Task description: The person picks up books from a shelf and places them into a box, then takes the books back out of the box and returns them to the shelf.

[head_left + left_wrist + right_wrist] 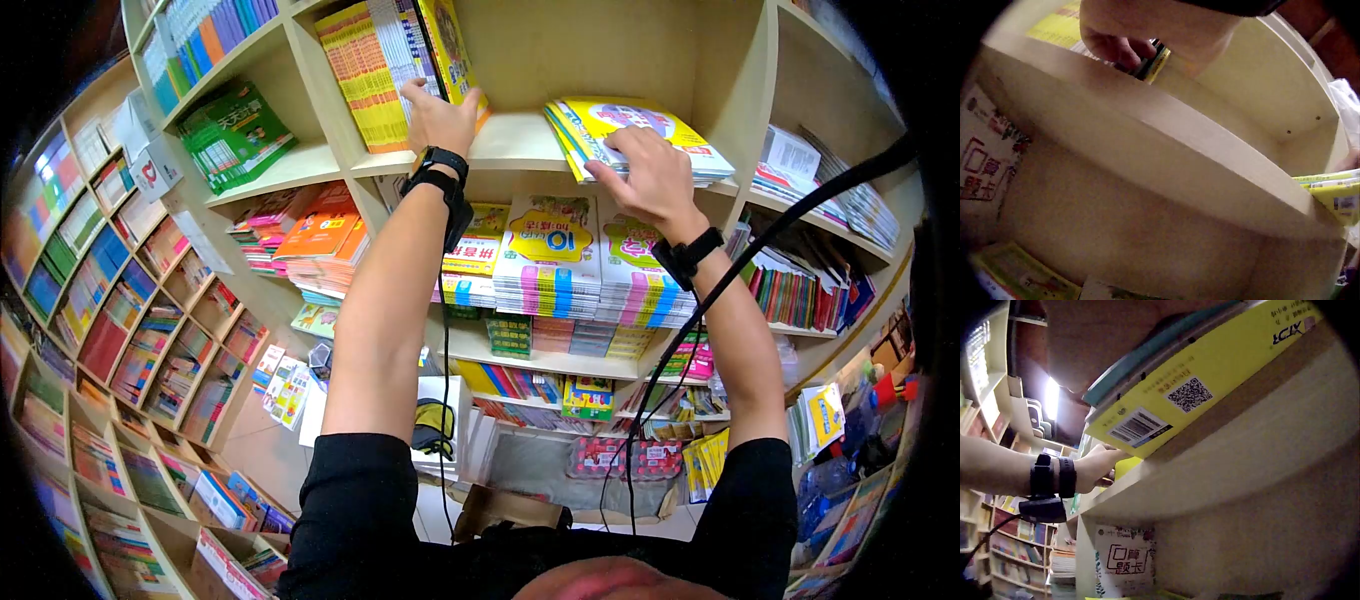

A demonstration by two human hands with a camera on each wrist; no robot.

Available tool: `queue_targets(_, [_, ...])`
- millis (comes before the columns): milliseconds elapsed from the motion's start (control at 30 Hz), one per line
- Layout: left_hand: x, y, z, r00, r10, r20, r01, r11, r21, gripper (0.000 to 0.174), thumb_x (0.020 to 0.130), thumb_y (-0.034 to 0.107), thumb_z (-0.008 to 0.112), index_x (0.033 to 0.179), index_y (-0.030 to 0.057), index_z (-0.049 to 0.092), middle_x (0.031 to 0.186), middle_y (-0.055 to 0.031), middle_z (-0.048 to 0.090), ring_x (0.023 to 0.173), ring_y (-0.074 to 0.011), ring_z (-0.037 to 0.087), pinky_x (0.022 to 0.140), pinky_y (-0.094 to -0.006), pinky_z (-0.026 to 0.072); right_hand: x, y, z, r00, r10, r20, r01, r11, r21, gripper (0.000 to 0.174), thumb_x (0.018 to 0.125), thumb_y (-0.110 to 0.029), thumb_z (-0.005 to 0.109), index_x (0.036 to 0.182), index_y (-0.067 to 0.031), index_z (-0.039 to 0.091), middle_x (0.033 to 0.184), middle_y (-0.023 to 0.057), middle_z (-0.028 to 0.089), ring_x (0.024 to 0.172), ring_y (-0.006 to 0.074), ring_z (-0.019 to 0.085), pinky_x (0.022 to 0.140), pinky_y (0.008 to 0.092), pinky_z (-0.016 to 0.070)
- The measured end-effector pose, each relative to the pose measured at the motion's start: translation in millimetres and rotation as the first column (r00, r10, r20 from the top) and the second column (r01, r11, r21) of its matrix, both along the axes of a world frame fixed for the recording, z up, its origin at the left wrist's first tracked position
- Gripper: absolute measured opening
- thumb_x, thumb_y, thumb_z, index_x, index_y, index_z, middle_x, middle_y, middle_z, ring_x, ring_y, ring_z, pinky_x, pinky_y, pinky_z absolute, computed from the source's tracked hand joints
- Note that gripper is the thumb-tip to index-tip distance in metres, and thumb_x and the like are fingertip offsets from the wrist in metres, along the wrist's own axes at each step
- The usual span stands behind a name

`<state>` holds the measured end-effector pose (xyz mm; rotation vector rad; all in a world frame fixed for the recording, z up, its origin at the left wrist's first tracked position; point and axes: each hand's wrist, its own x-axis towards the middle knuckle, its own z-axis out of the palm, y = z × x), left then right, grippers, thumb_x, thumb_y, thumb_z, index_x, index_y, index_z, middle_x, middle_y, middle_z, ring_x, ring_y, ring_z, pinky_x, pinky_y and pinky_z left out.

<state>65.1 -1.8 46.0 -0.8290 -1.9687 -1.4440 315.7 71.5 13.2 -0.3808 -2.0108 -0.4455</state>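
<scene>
In the head view my left hand [441, 120] is at the right end of a row of upright books [365, 75]. Its fingers curl at the spines of the end books, and the thumb lies against a yellow cover [452, 45]. The left wrist view shows those fingertips at a dark spine [1146, 65]. My right hand [655, 178] rests on a flat stack of yellow books [690, 140], thumb near its front left edge. The stack juts past the shelf edge; a yellow back cover [1219, 375] with a barcode shows from below.
Piles of workbooks [548, 245] fill the shelf below. Green books [235, 135] and orange books [325, 235] stand left, magazines [855, 205] right. The shelf board [515, 150] runs between my hands. A black cable [770, 215] crosses in front of my right forearm.
</scene>
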Motion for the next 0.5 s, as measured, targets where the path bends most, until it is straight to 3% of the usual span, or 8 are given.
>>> queue_targets(167, [-4.7, 5.8, 16.7, 0.997, 0.074, 0.0, -0.074, 0.997, 0.035, 0.051, 0.08, 0.038, 0.064, 0.115, 0.0093, 0.042, 0.09, -0.0196, 0.066, 0.084, -0.037, 0.064, 0.07, -0.0458, 0.0501, -0.4, 0.7, 0.0, 1.0, -0.005, 0.0, 0.005, 1.0, -0.003, 0.049, 0.08, -0.055, 0.057, 0.08, -0.0068, 0.063, 0.081, 0.0105, 0.062, 0.074, 0.0288, 0.062, 0.061, 0.0393, 0.0489])
queue_targets(233, [-13.2, 11.4, 24.8, 0.992, 0.077, -0.102, -0.088, 0.99, -0.107, 0.041, 0.085, 0.034, 0.06, 0.113, 0.01, 0.044, 0.09, -0.0207, 0.065, 0.084, -0.0371, 0.064, 0.07, -0.0466, 0.0509, -1.6, -2.0, 1.6, 1.0, -0.001, -0.002, 0.001, 1.0, 0.011, 0.049, 0.08, -0.055, 0.057, 0.08, -0.0068, 0.063, 0.081, 0.0102, 0.062, 0.074, 0.0284, 0.062, 0.061, 0.039, 0.0491])
queue_targets(300, [-3.9, 5.5, 28.1, 0.99, 0.106, -0.096, -0.123, 0.973, -0.195, 0.032, 0.088, 0.029, 0.056, 0.108, 0.0066, 0.045, 0.09, -0.0215, 0.065, 0.082, -0.0382, 0.064, 0.069, -0.0475, 0.0515, 1.7, -6.1, 3.2, 0.998, -0.029, 0.057, 0.035, 0.994, -0.101, 0.043, 0.082, -0.049, 0.056, 0.087, -0.0068, 0.063, 0.087, 0.0108, 0.063, 0.083, 0.029, 0.06, 0.068, 0.0397, 0.0475])
queue_targets(367, [1.5, -0.4, 27.0, 0.973, 0.133, -0.188, -0.13, 0.991, 0.026, 0.027, 0.09, 0.024, 0.054, 0.103, 0.0038, 0.044, 0.089, -0.0231, 0.064, 0.079, -0.0404, 0.063, 0.067, -0.0495, 0.0511, 1.6, -3.8, 2.5, 0.999, -0.022, 0.041, 0.025, 0.997, -0.073, 0.045, 0.082, -0.051, 0.055, 0.085, -0.0068, 0.064, 0.086, 0.0108, 0.064, 0.08, 0.0295, 0.061, 0.066, 0.0403, 0.0484])
queue_targets(433, [8.5, -22.2, 24.9, 0.985, 0.063, -0.16, -0.056, 0.997, 0.049, 0.024, 0.089, 0.02, 0.054, 0.1, 0.0022, 0.043, 0.087, -0.0247, 0.063, 0.077, -0.0427, 0.062, 0.066, -0.051, 0.05, 1.0, -1.7, 4.9, 1.0, -0.005, 0.025, 0.006, 0.999, -0.045, 0.048, 0.083, -0.053, 0.055, 0.083, -0.0067, 0.065, 0.085, 0.0109, 0.064, 0.077, 0.03, 0.062, 0.064, 0.0409, 0.0493])
queue_targets(500, [22.0, -62.1, 21.1, 0.993, 0.027, -0.118, -0.015, 0.995, 0.097, 0.023, 0.089, 0.018, 0.054, 0.101, 0.0017, 0.043, 0.085, -0.0263, 0.063, 0.077, -0.0444, 0.061, 0.065, -0.0515, 0.0484, 0.5, -2.2, 9.6, 0.997, 0.04, 0.071, -0.027, 0.983, -0.182, 0.046, 0.084, -0.05, 0.054, 0.089, -0.0051, 0.066, 0.094, 0.0136, 0.065, 0.084, 0.0318, 0.062, 0.071, 0.0425, 0.049])
